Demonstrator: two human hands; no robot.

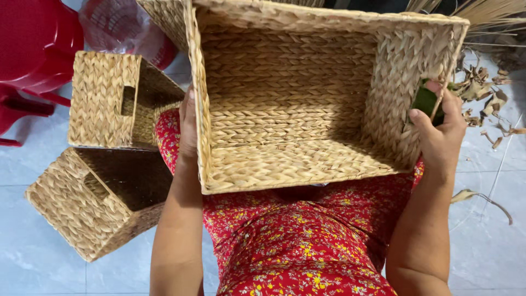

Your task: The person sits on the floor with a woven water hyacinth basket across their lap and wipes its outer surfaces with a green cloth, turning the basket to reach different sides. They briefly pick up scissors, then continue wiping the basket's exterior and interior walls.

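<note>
Right hand: fingers curled tight over the right wall of the large woven basket, pinching a green object. Left hand: pressed flat against the left wall, fingers hidden. The basket rests tilted on the lap. Risk: the flat-hand side could slip, toppling it onto two smaller baskets on the floor, left.

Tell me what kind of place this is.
Probably a home basket-weaving workspace on a tiled floor. Both hands hold a large woven basket; two smaller finished baskets sit alongside, with dried plant fibre scraps scattered nearby.
</note>
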